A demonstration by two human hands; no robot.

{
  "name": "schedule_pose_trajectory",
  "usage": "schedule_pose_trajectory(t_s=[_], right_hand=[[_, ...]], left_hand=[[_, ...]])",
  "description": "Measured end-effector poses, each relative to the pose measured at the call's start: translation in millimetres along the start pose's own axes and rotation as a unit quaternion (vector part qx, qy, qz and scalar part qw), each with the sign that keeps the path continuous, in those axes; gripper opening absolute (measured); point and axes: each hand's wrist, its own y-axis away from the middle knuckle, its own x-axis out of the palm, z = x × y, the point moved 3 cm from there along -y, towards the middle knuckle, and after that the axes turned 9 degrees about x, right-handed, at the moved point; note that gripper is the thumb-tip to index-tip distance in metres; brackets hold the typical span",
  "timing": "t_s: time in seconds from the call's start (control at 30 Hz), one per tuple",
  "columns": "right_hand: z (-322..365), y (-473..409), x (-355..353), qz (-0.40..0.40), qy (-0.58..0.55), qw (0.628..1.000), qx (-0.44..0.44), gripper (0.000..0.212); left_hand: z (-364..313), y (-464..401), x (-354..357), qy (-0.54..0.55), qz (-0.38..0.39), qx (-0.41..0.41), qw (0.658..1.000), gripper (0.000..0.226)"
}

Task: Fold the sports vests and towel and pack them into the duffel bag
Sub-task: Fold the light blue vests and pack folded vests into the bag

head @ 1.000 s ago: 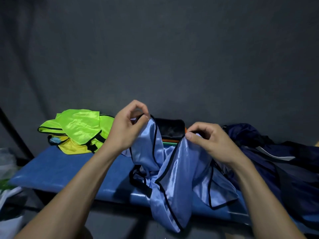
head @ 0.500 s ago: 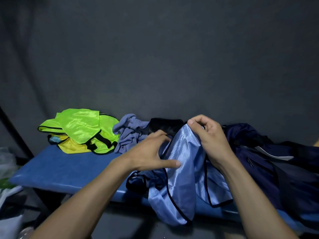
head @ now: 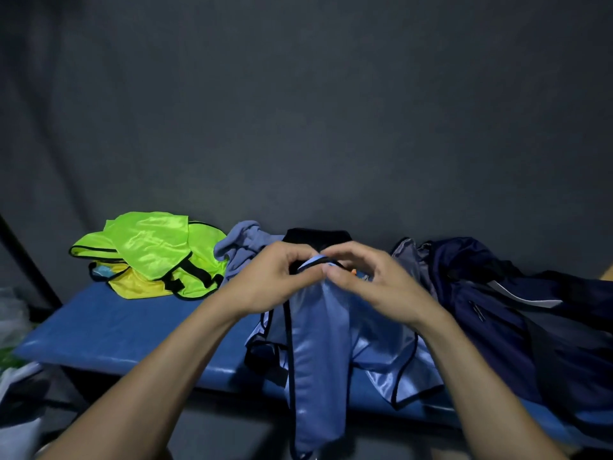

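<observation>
A light blue sports vest (head: pixel 318 353) with black trim hangs from both hands over the front edge of a blue bench (head: pixel 126 323). My left hand (head: pixel 275 280) and my right hand (head: pixel 374 280) meet above it and pinch its top edge together. Green and yellow vests (head: pixel 156 254) lie in a heap at the bench's far left. A greyish-blue towel (head: pixel 245 247) lies crumpled behind my left hand. The dark navy duffel bag (head: pixel 517 313) sits slumped on the right end of the bench.
A black folded item (head: pixel 315 237) lies behind the hands against the dark grey backdrop. White plastic bags (head: pixel 13 386) sit on the floor at the lower left. A dark pole (head: pixel 30 260) slants up at the far left.
My left hand rose from the vest's side to its top edge and now pinches it beside my right hand. The vest hangs lower and narrower than before.
</observation>
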Motion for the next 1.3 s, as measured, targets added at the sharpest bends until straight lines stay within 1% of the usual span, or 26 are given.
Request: schedule_pose_trajectory(t_s=[0.03,0.1,0.13,0.17,0.2,0.23,0.27,0.3,0.37,0.43,0.47,0.53,0.6,0.67,0.7,0.77,0.83,0.87,0.93,1.0,1.07,1.1,1.17,1.2,1.23,1.3], right_hand=[[2.1,0.2,3.5,0.008,-0.019,1.0,-0.011,0.025],[1.7,-1.3,4.9,-0.001,-0.049,0.999,-0.014,0.022],[0.5,-2.7,2.8,-0.016,-0.044,0.999,-0.017,0.018],[0.3,-3.8,-1.2,-0.044,-0.013,0.999,-0.027,0.011],[0.0,-4.7,-6.4,-0.08,0.029,0.996,-0.035,0.004],[-0.9,-4.4,-12.0,-0.118,0.064,0.99,-0.038,0.005],[-2.1,-3.8,-17.8,-0.156,0.084,0.984,-0.037,0.01],[-2.7,-3.2,-23.0,-0.184,0.078,0.979,-0.033,0.014],[-4.6,-3.0,-29.7,-0.213,0.031,0.976,-0.019,0.018],[-3.1,-3.6,-30.5,-0.217,-0.011,0.976,0.002,0.025],[0.1,-3.4,-29.3,-0.206,-0.018,0.978,0.009,0.026],[12.0,-0.1,-23.0,-0.149,-0.023,0.989,0.001,0.021],[25.9,5.5,-13.8,-0.08,-0.018,0.996,-0.026,0.014],[38.2,8.5,-5.0,-0.056,-0.002,0.997,-0.057,0.009],[42.4,8.2,-1.7,-0.068,0.008,0.995,-0.079,0.01],[49.3,5.4,2.1,-0.12,0.034,0.986,-0.114,0.008],[56.3,2.3,1.1,-0.166,0.065,0.976,-0.121,0.009],[61.6,1.4,-1.5,-0.176,0.073,0.975,-0.118,0.01],[76.2,1.5,-6.3,-0.171,0.079,0.975,-0.114,0.012],[93.2,1.5,-8.1,-0.171,0.123,0.97,-0.121,0.014],[111.2,-0.3,-8.2,-0.186,0.244,0.945,-0.109,0.019],[120.0,-0.8,-7.8,-0.196,0.325,0.92,-0.097,0.022],[133.3,-1.2,-6.5,-0.21,0.465,0.857,-0.075,0.024],[136.7,-1.0,-6.2,-0.212,0.504,0.835,-0.068,0.024],[138.2,-0.4,-6.3,-0.212,0.523,0.823,-0.062,0.024],[133.4,0.2,-8.8,-0.214,0.532,0.817,-0.057,0.023]], left_hand=[[-0.6,0.1,0.6,-0.001,0.005,0.001,1.0,0.022],[0.1,0.8,-1.2,0.002,0.014,-0.003,1.0,0.02],[1.3,1.4,-3.3,0.015,0.015,-0.01,1.0,0.017],[2.5,2.4,-6.8,0.04,0.009,-0.019,0.999,0.014],[2.9,3.9,-11.3,0.068,-0.007,-0.03,0.997,0.013],[3.3,5.4,-17.2,0.09,-0.032,-0.038,0.995,0.015],[3.2,6.3,-24.0,0.097,-0.063,-0.038,0.993,0.017],[3.6,6.9,-30.8,0.093,-0.097,-0.034,0.99,0.02],[6.0,8.9,-42.8,0.064,-0.163,-0.02,0.984,0.024],[8.7,10.4,-50.1,0.008,-0.199,-0.008,0.98,0.024],[8.8,10.5,-51.2,-0.014,-0.203,-0.003,0.979,0.023],[3.8,9.6,-50.9,-0.05,-0.196,0.011,0.979,0.025],[-6.1,7.4,-51.2,-0.113,-0.17,0.033,0.978,0.028],[-19.3,4.3,-51.9,-0.191,-0.124,0.073,0.971,0.035],[-25.7,2.0,-52.7,-0.217,-0.099,0.094,0.966,0.037],[-39.5,-5.2,-53.0,-0.242,-0.06,0.126,0.96,0.038],[-54.7,-13.8,-52.9,-0.253,-0.049,0.15,0.954,0.034],[-62.7,-18.4,-54.6,-0.257,-0.054,0.161,0.951,0.031],[-80.1,-27.5,-61.0,-0.259,-0.067,0.179,0.947,0.029],[-98.9,-36.3,-67.9,-0.259,-0.055,0.189,0.946,0.028],[-114.5,-44.1,-74.2,-0.27,-0.029,0.195,0.942,0.028],[-121.1,-46.9,-77.5,-0.282,-0.021,0.198,0.938,0.027],[-131.5,-49.1,-85.1,-0.303,-0.027,0.208,0.929,0.025],[-135.5,-48.6,-90.0,-0.308,-0.039,0.21,0.927,0.024],[-138.9,-46.9,-95.7,-0.312,-0.055,0.207,0.926,0.023],[-143.8,-41.3,-110.3,-0.322,-0.101,0.194,0.921,0.022]])
